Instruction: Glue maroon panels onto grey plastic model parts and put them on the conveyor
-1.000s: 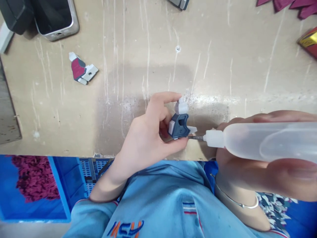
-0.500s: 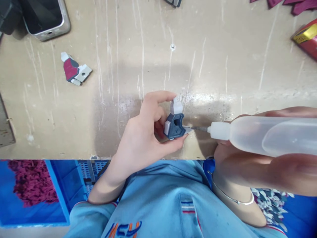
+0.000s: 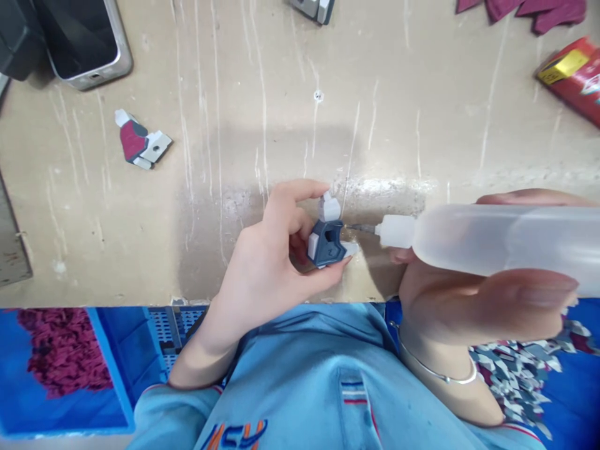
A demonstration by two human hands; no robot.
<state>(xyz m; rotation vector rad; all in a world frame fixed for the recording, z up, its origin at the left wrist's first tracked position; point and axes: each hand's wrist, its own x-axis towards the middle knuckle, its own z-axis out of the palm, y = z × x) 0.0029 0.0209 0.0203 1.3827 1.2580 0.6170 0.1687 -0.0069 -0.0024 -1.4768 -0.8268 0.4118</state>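
Between thumb and fingers, my left hand grips a small dark grey and white plastic part just above the table near its front edge. The part's hollow side faces up, with a white piece at its far end. My right hand is wrapped round a translucent squeeze bottle lying sideways, its thin nozzle pointing left. The nozzle tip is close to the part's right edge; whether it touches, I cannot tell. A similar part with a maroon face lies on the table to the left.
A smartphone-like device sits at the back left. Another grey part, several maroon pieces and a red-and-yellow packet lie farther back. Below the table edge, a blue bin holds maroon pieces; grey and white parts fill another.
The bottle's nozzle has moved from the part's lower right point to farther up its right side. My left hand keeps its hold on the part. The camera view has shifted slightly.
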